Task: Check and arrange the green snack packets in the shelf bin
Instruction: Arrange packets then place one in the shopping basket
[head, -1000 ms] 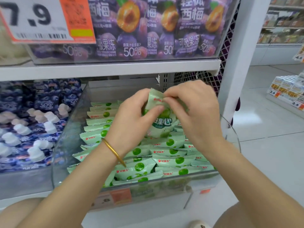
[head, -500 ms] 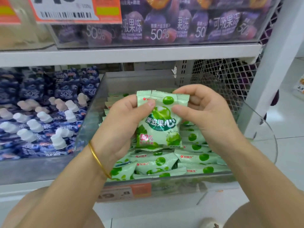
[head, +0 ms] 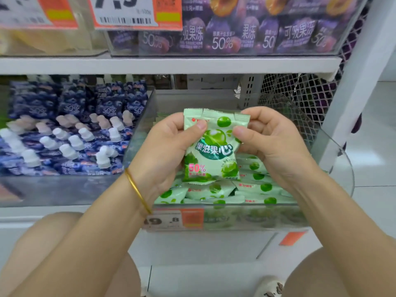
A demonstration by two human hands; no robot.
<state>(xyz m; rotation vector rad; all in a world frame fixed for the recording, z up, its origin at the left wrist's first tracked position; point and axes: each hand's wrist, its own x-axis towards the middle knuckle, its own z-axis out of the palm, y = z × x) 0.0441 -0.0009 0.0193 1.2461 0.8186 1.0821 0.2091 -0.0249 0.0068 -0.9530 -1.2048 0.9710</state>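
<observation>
At the centre of the frame, above the clear shelf bin (head: 246, 219), I see one green snack packet (head: 214, 151) held upright with its printed front toward the camera. The left hand (head: 169, 146) pinches its upper left corner, thumb on the front and fingers behind. The right hand (head: 272, 144) pinches the upper right edge the same way, so both hands are grasping the packet. Below it, in the lower part of the bin, the other green packets (head: 263, 189) lie in overlapping rows. A gold bangle (head: 137, 189) sits on the left wrist. At the left of the frame lie blue pouches (head: 70, 133) with white caps. Purple packs (head: 235, 33) fill the upper shelf, with an orange-and-white price tag (head: 137, 11) at top centre.
</observation>
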